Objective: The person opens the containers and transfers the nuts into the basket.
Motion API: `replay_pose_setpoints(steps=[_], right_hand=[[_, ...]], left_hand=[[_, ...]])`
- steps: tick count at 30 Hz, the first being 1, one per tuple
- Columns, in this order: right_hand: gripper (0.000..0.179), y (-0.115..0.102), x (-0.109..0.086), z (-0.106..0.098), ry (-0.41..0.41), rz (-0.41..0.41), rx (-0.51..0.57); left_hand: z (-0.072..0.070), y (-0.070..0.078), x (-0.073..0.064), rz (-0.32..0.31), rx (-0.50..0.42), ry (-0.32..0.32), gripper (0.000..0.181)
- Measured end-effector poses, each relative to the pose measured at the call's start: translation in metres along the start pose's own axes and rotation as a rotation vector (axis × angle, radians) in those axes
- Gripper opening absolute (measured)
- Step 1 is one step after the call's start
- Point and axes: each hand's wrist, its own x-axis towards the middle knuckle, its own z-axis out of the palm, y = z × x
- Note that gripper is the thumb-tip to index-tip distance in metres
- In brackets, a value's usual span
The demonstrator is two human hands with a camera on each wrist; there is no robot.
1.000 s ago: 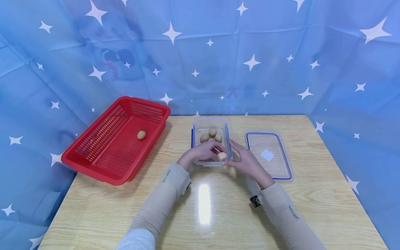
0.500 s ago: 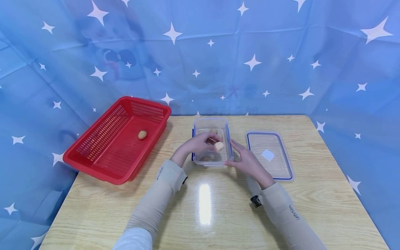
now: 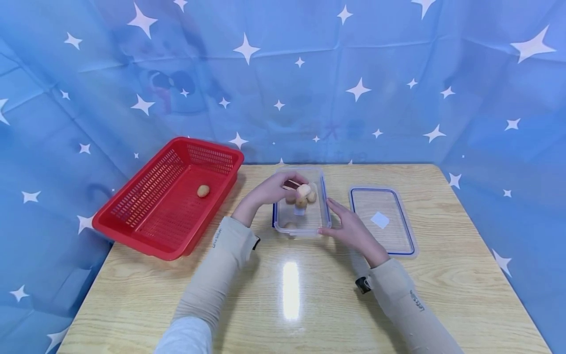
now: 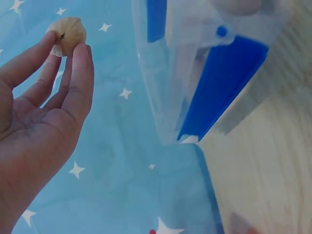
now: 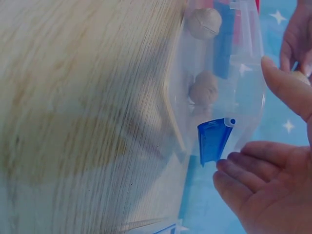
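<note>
A walnut [image 4: 68, 35] is pinched between the thumb and fingertips of my left hand [image 3: 270, 189], which is over the clear plastic box [image 3: 305, 221]. In the left wrist view that hand is at the box's side, fingers raised. Several other walnuts [image 5: 204, 23] lie on the box floor, partly hidden by the held one and by my left hand. My right hand [image 3: 353, 232] rests at the box's near right corner, its thumb by the rim. Its fingers extend alongside a blue latch [image 5: 213, 141] in the right wrist view.
At the left stands a red slotted basket [image 3: 208, 226] with a single walnut [image 3: 203, 191] in it. A clear lid with a blue seal [image 3: 393, 241] lies right of the box, bearing a white label [image 3: 380, 220]. A starry blue cloth [image 3: 283, 73] hangs behind the table.
My left hand has carried the walnut from the near end of the box, up and toward its far end. My right hand has stayed at the box.
</note>
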Motion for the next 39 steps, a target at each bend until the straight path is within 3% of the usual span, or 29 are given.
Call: replay_pose_setpoints(steps=[21,29,39], right_hand=[[0.092,0.001,-0.002,0.0,-0.007,0.009,0.008],[0.09,0.001,-0.001,0.001,-0.004,0.005,0.004],[0.09,-0.001,-0.002,-0.001,-0.004,0.009,0.021]], left_hand=[[-0.061,0.027,-0.022,-0.017,-0.027,0.164,0.037],[-0.093,0.037,-0.041,-0.093,-0.047,0.251,0.041],[-0.126,0.039,-0.067,-0.182,0.011,0.366,0.048]])
